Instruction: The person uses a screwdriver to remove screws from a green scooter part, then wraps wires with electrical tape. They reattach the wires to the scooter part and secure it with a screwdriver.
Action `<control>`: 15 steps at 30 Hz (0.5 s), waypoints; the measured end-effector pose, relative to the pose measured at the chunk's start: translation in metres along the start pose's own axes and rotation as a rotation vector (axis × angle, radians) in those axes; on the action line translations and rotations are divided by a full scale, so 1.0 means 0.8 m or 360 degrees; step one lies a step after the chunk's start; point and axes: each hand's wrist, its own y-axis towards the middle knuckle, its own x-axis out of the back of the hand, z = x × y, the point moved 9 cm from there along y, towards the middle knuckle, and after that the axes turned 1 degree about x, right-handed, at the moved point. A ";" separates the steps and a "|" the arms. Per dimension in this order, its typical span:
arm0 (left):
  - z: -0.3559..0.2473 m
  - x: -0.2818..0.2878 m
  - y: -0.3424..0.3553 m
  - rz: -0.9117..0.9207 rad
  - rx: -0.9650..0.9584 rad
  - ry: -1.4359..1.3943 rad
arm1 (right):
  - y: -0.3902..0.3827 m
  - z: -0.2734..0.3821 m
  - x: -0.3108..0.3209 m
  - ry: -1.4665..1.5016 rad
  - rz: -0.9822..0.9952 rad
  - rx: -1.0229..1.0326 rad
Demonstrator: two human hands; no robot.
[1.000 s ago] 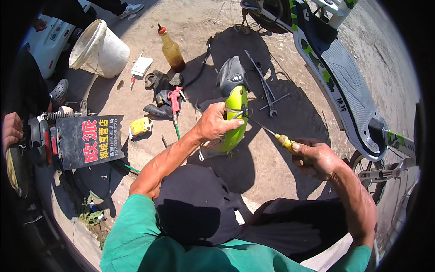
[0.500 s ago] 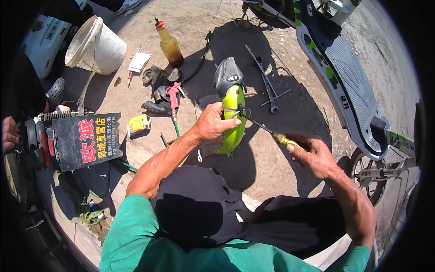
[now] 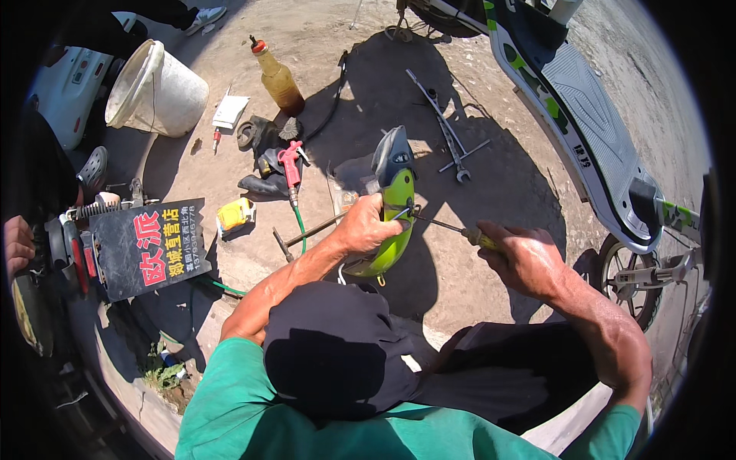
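My left hand [image 3: 363,225] is wrapped round a curved lime-green mudguard [image 3: 398,192] with a dark grey end piece [image 3: 395,151], held upright and slightly tilted above the ground. Thumb pressure falls near a small metal bracket [image 3: 400,214] on its side. In my right hand [image 3: 527,257] is a screwdriver [image 3: 440,224] with a yellowish handle, gripped by closed fingers. Its shaft points left, and the tip meets the mudguard at the dark fitting by the bracket. Exactly how the tip engages cannot be made out.
Wrenches [image 3: 443,129] lie beyond the mudguard. A red air gun [image 3: 290,162] on a green hose, a T-handled tool [image 3: 287,246], a yellow box [image 3: 234,216], an oil bottle [image 3: 280,86] and a bucket [image 3: 175,96] are left. A scooter [image 3: 590,115] stands right. Another person's hand [image 3: 18,244] shows far left.
The mudguard has tilted and turned, showing more of its side, and sits a little lower. My right hand has turned over the screwdriver handle, its tip still at the fitting.
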 end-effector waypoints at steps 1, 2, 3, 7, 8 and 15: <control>0.003 0.002 -0.001 -0.0029 0.0007 -0.0059 | 0.001 0.003 -0.003 -0.0040 -0.0007 -0.0028; 0.006 0.005 -0.001 -0.0060 0.0013 -0.0119 | 0.000 0.003 -0.006 -0.0082 -0.0013 -0.0054; 0.007 0.009 -0.001 -0.0093 0.0018 -0.0180 | -0.002 0.001 -0.006 0.0100 -0.0052 -0.0058; -0.049 0.029 -0.002 -0.0126 -0.0059 -0.0238 | -0.010 -0.031 -0.016 0.1521 0.0121 -0.0525; -0.054 0.037 -0.002 -0.0180 -0.0116 -0.0225 | -0.013 -0.023 -0.014 0.1965 0.0173 -0.0550; -0.069 0.040 -0.003 -0.0168 -0.0131 -0.0129 | -0.012 -0.026 -0.033 0.1689 0.0435 -0.0628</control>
